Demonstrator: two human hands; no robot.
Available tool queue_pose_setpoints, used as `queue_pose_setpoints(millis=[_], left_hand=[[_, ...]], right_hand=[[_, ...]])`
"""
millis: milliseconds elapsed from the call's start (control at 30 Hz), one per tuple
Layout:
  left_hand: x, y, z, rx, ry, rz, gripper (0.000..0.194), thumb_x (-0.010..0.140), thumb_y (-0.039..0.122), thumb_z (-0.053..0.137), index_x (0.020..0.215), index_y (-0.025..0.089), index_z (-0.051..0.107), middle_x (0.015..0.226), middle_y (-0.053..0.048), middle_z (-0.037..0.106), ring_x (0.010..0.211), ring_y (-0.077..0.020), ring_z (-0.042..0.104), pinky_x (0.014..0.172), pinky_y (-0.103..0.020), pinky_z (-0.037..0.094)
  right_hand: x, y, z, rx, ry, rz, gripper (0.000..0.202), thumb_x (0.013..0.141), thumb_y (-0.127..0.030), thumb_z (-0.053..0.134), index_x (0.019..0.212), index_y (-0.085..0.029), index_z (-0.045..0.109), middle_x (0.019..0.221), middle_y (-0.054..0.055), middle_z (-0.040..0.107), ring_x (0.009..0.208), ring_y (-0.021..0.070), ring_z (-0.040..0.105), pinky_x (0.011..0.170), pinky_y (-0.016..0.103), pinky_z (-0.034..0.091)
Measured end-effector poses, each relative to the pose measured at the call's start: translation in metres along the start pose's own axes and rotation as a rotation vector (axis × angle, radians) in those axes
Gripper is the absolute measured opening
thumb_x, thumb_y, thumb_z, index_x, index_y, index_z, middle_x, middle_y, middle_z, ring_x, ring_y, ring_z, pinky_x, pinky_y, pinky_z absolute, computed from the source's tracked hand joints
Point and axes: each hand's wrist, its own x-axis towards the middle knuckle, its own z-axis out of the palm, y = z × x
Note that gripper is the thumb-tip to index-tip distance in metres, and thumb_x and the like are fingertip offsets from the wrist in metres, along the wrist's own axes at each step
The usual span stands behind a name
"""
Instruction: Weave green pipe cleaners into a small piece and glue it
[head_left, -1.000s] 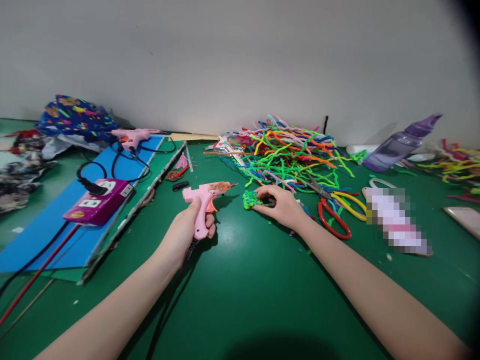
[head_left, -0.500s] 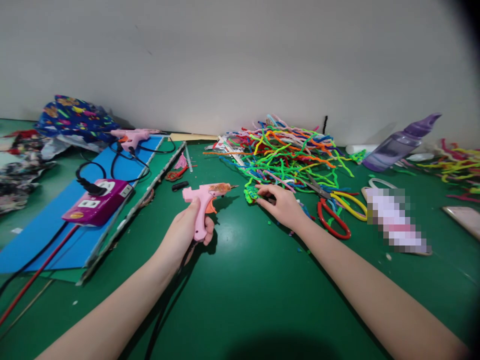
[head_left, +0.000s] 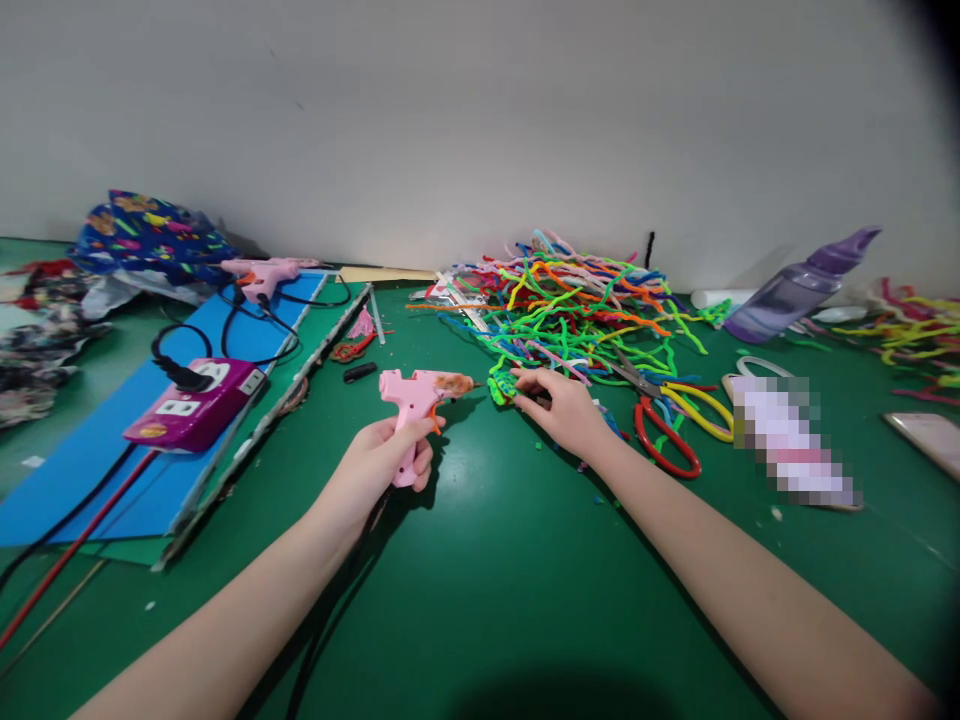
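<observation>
A pink hot glue gun [head_left: 417,392] is in my left hand [head_left: 380,452], fingers wrapped round its handle and trigger. Its metal nozzle points right, close to a small green pipe-cleaner piece with blue specks [head_left: 501,386]. My right hand [head_left: 562,408] pinches that piece between thumb and fingers, just above the green table [head_left: 480,590]. Whether the nozzle touches it I cannot tell. Behind my right hand lies a heap of coloured pipe cleaners [head_left: 577,300]. Scissors [head_left: 667,425] with one red and one yellow handle lie open to the right.
Left, a purple power strip [head_left: 196,408] rests on a blue board [head_left: 82,485], with a second glue gun [head_left: 262,275] behind. Cables trail forward. A purple bottle [head_left: 787,300], a blurred-out flat object [head_left: 795,440] and a phone [head_left: 926,440] are on the right. A pale wall [head_left: 480,130] closes the back.
My left hand has brought the glue gun slightly right, its nozzle nearer the green piece, and its fingers have shifted onto the trigger. My right hand has stayed in place.
</observation>
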Motion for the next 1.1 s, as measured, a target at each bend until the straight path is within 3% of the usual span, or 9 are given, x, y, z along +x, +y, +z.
queue_pose_setpoints(millis=[267,533,800,1100], left_hand=[[-0.0004,0.0007,-0.0023,-0.035,-0.060,-0.009,0.035,0.076,0.039,0.061,0.099,0.013,0.056,0.048,0.006,0.047,0.042,-0.0092,0.046,0.042,-0.019,0.030],[-0.0016,-0.0011,-0.0011,-0.060,-0.060,0.067,0.031,0.078,0.040,0.059,0.097,0.015,0.054,0.050,0.007,0.043,0.042,-0.0081,0.043,0.044,-0.020,0.030],[0.0008,0.0063,-0.0048,-0.202,-0.095,0.083,0.024,0.086,0.030,0.034,0.096,0.016,0.051,0.059,0.001,0.050,0.048,-0.0121,0.048,0.045,-0.022,0.036],[0.0063,0.0000,-0.0080,-0.188,-0.018,0.056,0.023,0.088,0.036,0.046,0.084,0.014,0.053,0.067,0.000,0.056,0.052,-0.0096,0.052,0.047,-0.019,0.041]], right_hand=[[-0.0003,0.0002,-0.0007,-0.003,0.003,-0.024,0.006,0.083,-0.023,0.058,0.088,-0.021,0.057,0.108,0.009,0.066,0.106,0.0235,0.061,0.086,0.038,0.050],[-0.0007,-0.0013,-0.0011,-0.017,-0.003,-0.015,0.005,0.082,-0.023,0.058,0.087,-0.021,0.057,0.107,0.009,0.066,0.105,0.0241,0.061,0.084,0.038,0.050],[0.0005,-0.0021,-0.0016,0.005,0.000,-0.025,0.005,0.082,-0.022,0.058,0.087,-0.021,0.057,0.100,0.008,0.068,0.109,0.0236,0.060,0.085,0.038,0.050],[0.0005,-0.0028,-0.0022,0.005,0.001,-0.037,0.006,0.080,-0.020,0.058,0.086,-0.021,0.057,0.104,0.008,0.067,0.106,0.0228,0.061,0.085,0.038,0.050]])
